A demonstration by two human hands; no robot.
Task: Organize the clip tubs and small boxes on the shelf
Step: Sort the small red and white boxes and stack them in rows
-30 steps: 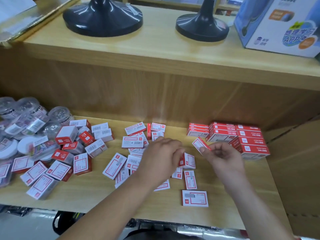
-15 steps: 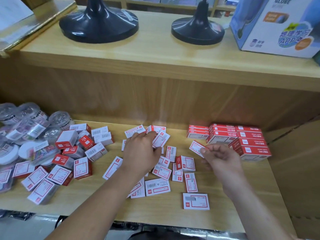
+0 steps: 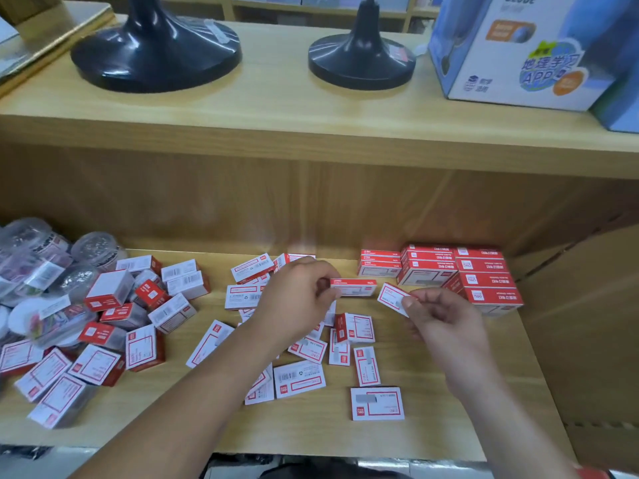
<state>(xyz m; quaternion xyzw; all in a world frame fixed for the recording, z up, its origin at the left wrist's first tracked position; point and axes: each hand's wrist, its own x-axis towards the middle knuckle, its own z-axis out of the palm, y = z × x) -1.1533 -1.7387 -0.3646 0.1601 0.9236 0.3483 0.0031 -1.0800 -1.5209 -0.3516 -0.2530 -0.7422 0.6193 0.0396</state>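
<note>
Left forearm (image 3: 193,385): enters from the near left, runs diagonally toward the far centre. Left hand (image 3: 297,302): back facing up, fingers curled, pinching one end of a red-topped box (image 3: 354,286). Right forearm (image 3: 501,409): enters from the near right. Right hand (image 3: 449,326): fingers curled, thumb and forefinger pinching a white-faced box (image 3: 392,298). Hands near each other, not touching

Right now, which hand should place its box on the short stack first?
Probably left: the left hand holds a level box directly before the short stack; the right hand pinches a tilted box farther right.
</note>
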